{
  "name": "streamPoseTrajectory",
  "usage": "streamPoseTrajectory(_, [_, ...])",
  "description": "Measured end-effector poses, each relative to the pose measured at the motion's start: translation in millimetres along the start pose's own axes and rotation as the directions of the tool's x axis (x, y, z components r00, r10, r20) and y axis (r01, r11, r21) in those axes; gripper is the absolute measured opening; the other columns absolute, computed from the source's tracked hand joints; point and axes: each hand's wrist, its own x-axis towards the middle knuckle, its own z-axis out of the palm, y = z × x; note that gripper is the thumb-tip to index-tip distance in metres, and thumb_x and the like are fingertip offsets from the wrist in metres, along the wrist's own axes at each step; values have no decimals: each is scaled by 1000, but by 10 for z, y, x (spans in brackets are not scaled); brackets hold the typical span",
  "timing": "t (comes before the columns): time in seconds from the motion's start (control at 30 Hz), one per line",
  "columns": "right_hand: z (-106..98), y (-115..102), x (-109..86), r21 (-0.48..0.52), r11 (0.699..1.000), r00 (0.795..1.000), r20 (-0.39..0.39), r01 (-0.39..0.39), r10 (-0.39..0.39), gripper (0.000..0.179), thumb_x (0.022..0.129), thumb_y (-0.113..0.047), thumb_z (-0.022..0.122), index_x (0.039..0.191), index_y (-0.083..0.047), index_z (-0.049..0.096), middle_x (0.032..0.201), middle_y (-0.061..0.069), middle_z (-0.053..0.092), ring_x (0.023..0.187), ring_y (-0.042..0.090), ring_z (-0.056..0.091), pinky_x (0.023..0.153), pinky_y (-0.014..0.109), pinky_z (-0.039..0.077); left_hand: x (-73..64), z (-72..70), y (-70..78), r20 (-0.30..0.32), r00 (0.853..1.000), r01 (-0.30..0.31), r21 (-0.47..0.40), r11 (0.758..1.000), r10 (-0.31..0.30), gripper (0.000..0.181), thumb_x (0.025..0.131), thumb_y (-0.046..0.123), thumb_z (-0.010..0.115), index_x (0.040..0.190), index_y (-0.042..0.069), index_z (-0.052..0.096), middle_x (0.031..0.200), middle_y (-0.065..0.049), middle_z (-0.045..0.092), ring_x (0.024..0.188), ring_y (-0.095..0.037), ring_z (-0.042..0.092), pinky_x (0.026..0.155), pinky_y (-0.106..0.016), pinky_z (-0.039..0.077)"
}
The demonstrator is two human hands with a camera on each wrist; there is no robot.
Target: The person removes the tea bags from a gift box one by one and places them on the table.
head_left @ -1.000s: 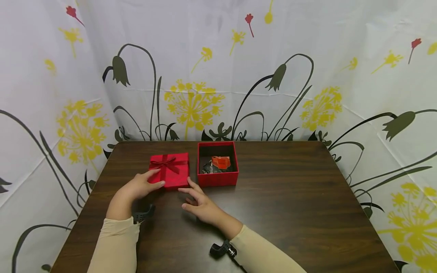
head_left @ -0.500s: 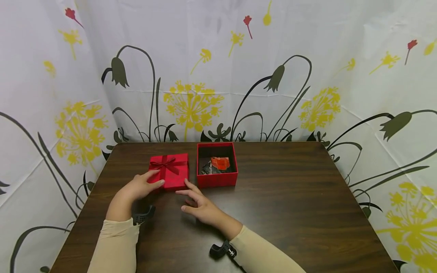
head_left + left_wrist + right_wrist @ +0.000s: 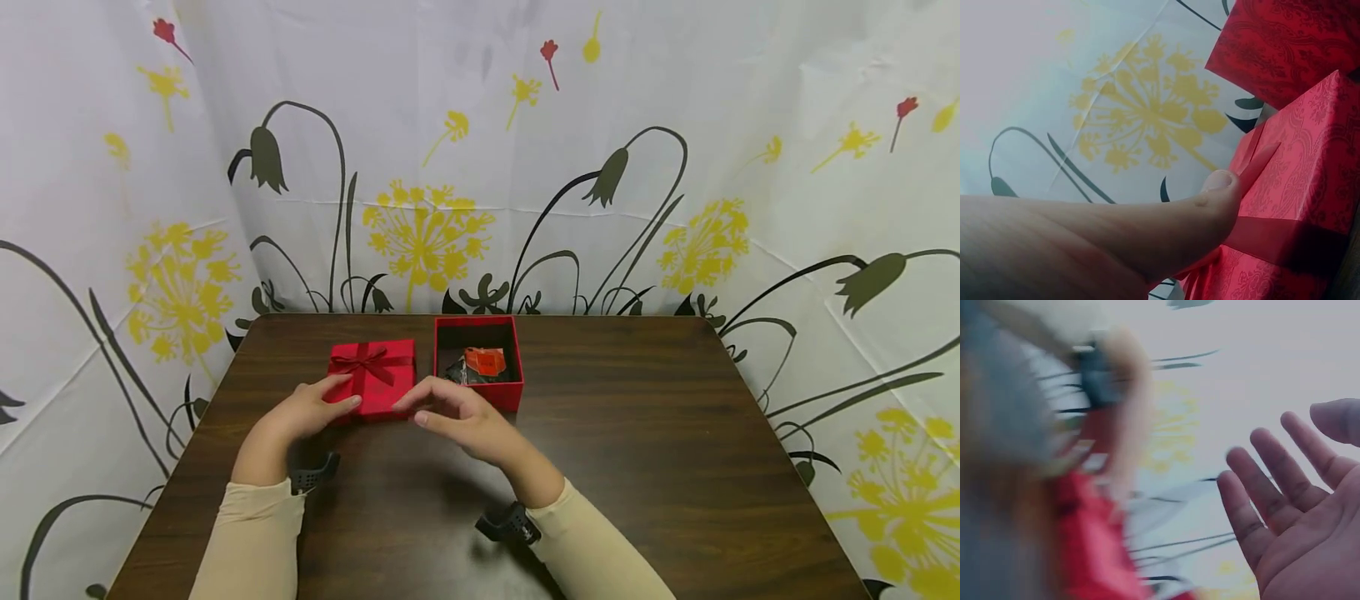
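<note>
A red gift-box lid [image 3: 386,392] with a dark red ribbon bow [image 3: 365,361] lies on the left part of the table. My left hand [image 3: 303,410] rests at its left front corner, fingers relaxed; in the left wrist view the thumb [image 3: 1210,206] lies over the lid beside the ribbon. The matching red box [image 3: 480,396] stands uncovered right of the lid, with an orange packet [image 3: 485,361] and dark crumpled packaging inside. My right hand [image 3: 472,421] is raised in front of the box, holding nothing; its fingers are spread and loosely extended in the right wrist view.
The dark wooden table [image 3: 637,433] stretches to the right of the box. Behind it hangs a white curtain [image 3: 480,150] with a flower print. A black wrist camera [image 3: 508,525] sits on the right wrist, another on the left.
My right hand has lifted from the lid's right front corner and moved up and right, now overlapping the box's front. The left hand, lid and box have stayed in place.
</note>
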Motion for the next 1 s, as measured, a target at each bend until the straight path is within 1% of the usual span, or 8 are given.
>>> streamPoseTrajectory(0.2, [-344, -413, 7, -17, 1000, 991, -134, 2, -4, 21, 112, -14, 60, 127, -1, 68, 113, 26, 72, 109, 25, 75, 102, 43, 62, 25, 21, 24, -10, 1000, 6, -11, 1000, -6, 86, 107, 58, 59, 170, 6, 32, 163, -49, 27, 150, -71, 24, 113, -85, 38])
streamPoseTrajectory(0.33, [-533, -448, -15, -78, 997, 966, -258, -26, 5, 18, 111, -14, 62, 124, -3, 69, 108, 19, 73, 105, 24, 75, 102, 41, 62, 26, 31, 61, -53, 999, 8, 3, 1000, -8, 83, 107, 56, 59, 169, 6, 34, 160, -49, 32, 145, -73, 30, 109, -84, 42])
streamPoseTrajectory(0.43, [-645, -378, -23, -115, 991, 943, -332, -75, 33, 17, 111, -16, 63, 123, -6, 70, 110, 17, 73, 104, 22, 73, 101, 34, 61, 11, 49, 135, -138, 990, 2, 14, 1000, 0, 79, 107, 54, 60, 166, 7, 40, 154, -47, 40, 138, -71, 38, 104, -82, 46])
streamPoseTrajectory(0.6, [-764, -233, -18, -125, 983, 896, -439, -138, 69, 20, 111, -20, 65, 122, -4, 71, 112, 18, 72, 106, 25, 71, 100, 35, 62, -49, 95, 371, -308, 951, -61, -89, 994, 31, 70, 109, 52, 58, 163, 8, 47, 153, -38, 48, 139, -59, 47, 109, -75, 47])
streamPoseTrajectory(0.77, [-849, -140, 14, -132, 980, 863, -502, -151, 65, 22, 111, -22, 66, 121, -3, 72, 111, 16, 74, 108, 34, 71, 94, 30, 62, -99, 83, 655, -421, 907, -62, -129, 990, 2, 72, 109, 55, 57, 163, 9, 46, 154, -35, 47, 140, -57, 45, 110, -73, 47])
streamPoseTrajectory(0.87, [-885, -104, 27, -122, 981, 848, -525, -151, 65, 21, 110, -21, 67, 119, -3, 72, 111, 15, 75, 108, 35, 71, 91, 25, 62, -44, 125, 844, -445, 892, -151, -135, 979, 76, 73, 108, 54, 60, 165, 11, 45, 158, -32, 44, 144, -55, 41, 114, -73, 44])
streamPoseTrajectory(0.93, [-898, -71, 34, -110, 981, 841, -535, -159, 76, 21, 110, -20, 67, 119, -2, 72, 111, 14, 75, 106, 31, 72, 91, 25, 62, 24, 203, 962, -443, 883, -254, -168, 952, 157, 74, 107, 53, 64, 166, 12, 43, 163, -29, 41, 150, -52, 40, 120, -72, 40])
streamPoseTrajectory(1.0, [-905, -36, 41, -92, 983, 836, -542, -161, 86, 19, 110, -18, 67, 117, -2, 73, 110, 14, 75, 104, 25, 73, 96, 36, 64, 117, 309, 1066, -436, 871, -340, -203, 919, 226, 79, 106, 54, 67, 168, 13, 39, 167, -26, 38, 155, -48, 38, 125, -70, 36])
